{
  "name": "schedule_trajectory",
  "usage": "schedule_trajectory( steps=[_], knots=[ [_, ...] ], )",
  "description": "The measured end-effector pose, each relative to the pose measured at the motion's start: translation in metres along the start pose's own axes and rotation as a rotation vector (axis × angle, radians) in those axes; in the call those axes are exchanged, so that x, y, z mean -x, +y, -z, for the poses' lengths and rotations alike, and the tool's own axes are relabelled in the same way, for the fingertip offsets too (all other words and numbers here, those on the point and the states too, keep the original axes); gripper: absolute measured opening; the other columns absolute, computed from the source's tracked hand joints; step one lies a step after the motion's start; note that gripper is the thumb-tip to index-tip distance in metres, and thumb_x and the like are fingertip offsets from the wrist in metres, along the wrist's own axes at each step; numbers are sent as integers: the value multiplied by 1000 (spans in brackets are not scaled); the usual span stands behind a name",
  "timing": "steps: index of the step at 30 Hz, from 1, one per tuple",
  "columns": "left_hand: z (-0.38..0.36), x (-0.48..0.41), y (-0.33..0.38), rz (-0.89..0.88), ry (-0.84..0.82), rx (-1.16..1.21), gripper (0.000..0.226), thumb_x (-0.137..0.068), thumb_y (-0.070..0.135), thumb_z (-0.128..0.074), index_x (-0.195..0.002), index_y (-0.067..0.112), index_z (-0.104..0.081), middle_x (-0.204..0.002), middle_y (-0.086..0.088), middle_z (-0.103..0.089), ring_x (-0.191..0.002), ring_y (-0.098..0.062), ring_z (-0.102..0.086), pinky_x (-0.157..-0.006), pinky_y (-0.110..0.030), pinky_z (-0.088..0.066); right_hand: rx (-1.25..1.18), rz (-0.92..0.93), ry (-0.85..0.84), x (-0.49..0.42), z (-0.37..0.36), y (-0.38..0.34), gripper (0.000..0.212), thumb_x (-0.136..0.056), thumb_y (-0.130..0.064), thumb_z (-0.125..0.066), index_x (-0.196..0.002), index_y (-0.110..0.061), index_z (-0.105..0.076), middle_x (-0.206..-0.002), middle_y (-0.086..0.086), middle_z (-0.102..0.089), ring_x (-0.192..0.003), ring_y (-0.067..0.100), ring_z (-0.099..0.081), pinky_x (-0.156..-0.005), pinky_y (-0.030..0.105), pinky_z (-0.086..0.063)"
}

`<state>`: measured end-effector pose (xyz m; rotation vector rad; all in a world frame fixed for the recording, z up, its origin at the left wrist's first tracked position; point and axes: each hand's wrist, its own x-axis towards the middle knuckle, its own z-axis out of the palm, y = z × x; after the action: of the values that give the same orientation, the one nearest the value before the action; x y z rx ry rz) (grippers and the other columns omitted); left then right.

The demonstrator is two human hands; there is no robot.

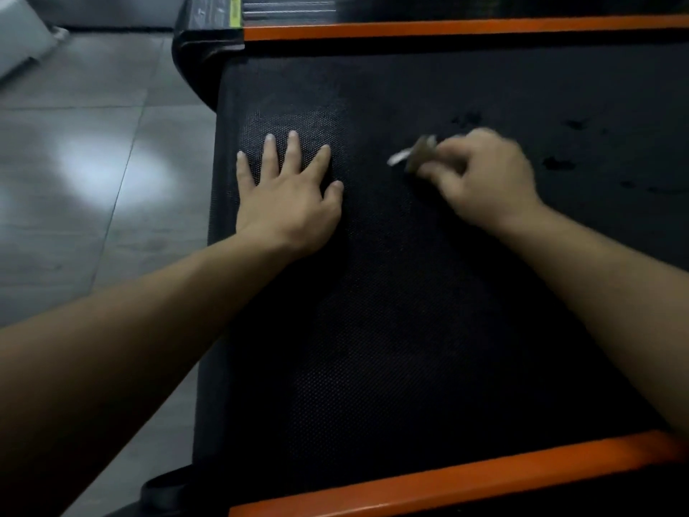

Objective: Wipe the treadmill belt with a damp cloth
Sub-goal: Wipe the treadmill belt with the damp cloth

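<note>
The cloth [417,154], a small brownish wad, sticks out past the fingers of the right hand [484,173], which curl around it and hold it down on the belt [410,330]; both are blurred. The left hand [289,192] lies flat on the belt near its left edge, fingers spread, well apart from the cloth. Dark spots [557,164] mark the belt to the right of the right hand. Orange rails [447,28] run along both long sides. A yellow label [235,9] at the top is too blurred to read.
</note>
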<state>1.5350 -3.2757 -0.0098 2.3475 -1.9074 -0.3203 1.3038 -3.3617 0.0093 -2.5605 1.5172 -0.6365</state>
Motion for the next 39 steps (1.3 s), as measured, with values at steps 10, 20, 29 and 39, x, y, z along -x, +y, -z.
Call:
schedule_trajectory(
  steps=[10, 20, 29, 39],
  knots=[
    [-2, 1, 2, -2, 7, -28, 64, -103, 57, -16, -163, 37, -5, -172, -4, 8, -156, -27, 17, -122, -59, 13, 14, 106, -54, -21, -8, -7, 30, -89, -46, -60, -105, -24, -74, -88, 2, -62, -85, 26, -61, -66, 31, -40],
    [11, -19, 16, 3, 17, 84, 55, -102, 52, -38, -148, 22, -36, -165, -19, -15, -156, -36, 1, -122, -63, 8, -88, 135, -115, -52, -20, -18, 28, -89, -45, -63, -106, -25, -75, -87, 5, -59, -83, 25, -58, -71, 36, -45],
    [-5, -41, 24, -20, 50, -41, 77, -98, 70, -15, -164, 30, -7, -171, -14, 9, -155, -38, 17, -121, -62, 11, -148, 126, -125, -91, -38, -11, 26, -89, -44, -65, -111, -34, -73, -94, 0, -60, -88, 16, -58, -79, 34, -46],
    [-8, -42, 25, -31, 56, -62, 78, -97, 70, -17, -163, 31, -6, -171, -14, 7, -155, -38, 15, -121, -63, 11, -102, -26, 3, -162, -71, -24, 29, -88, -49, -61, -106, -30, -73, -99, -2, -66, -92, 21, -62, -79, 34, -48]
  ],
)
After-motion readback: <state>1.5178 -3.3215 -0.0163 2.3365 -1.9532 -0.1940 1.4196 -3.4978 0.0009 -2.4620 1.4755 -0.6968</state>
